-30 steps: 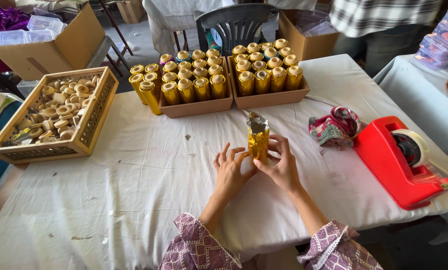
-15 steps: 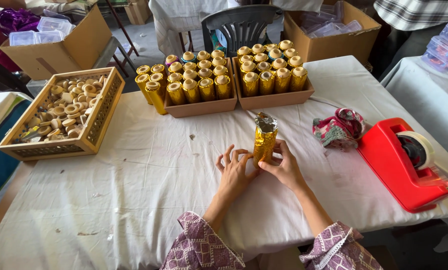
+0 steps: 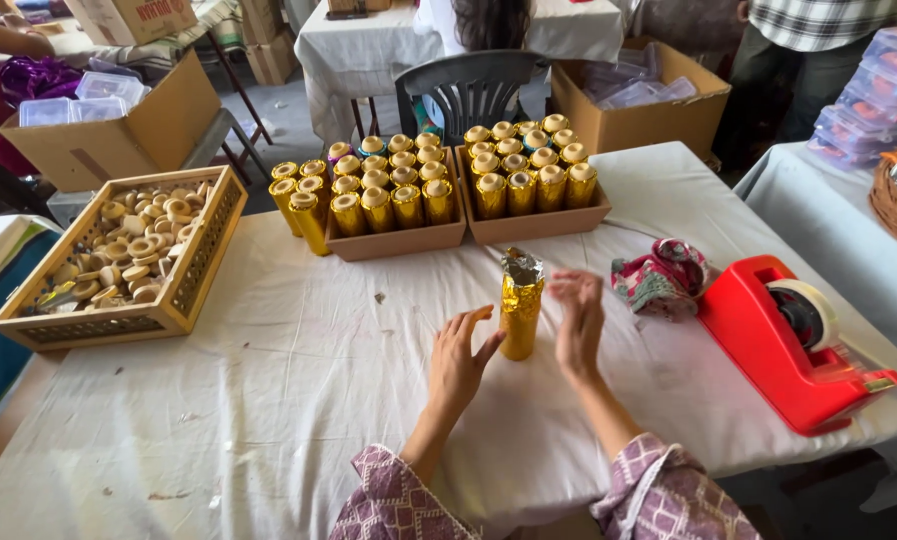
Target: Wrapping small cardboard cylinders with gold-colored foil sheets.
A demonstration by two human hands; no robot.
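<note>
A gold foil-wrapped cylinder (image 3: 520, 315) stands upright on the white tablecloth (image 3: 269, 400), its foil crumpled open at the top. My left hand (image 3: 459, 360) is spread open just left of it, thumb near its base. My right hand (image 3: 579, 325) is open just right of it, fingers apart and slightly blurred. Neither hand grips the cylinder.
Two shallow cardboard trays (image 3: 399, 242) (image 3: 539, 226) of gold-wrapped cylinders sit behind. A wooden crate (image 3: 184, 300) of round wooden pieces is at left. A patterned cloth bundle (image 3: 659, 280) and a red tape dispenser (image 3: 769, 350) lie at right. Chair, boxes and people stand beyond.
Both hands held the gold cylinder and have now let go, drawing apart to either side. The cylinder stands free on the table. The view has tilted slightly.
</note>
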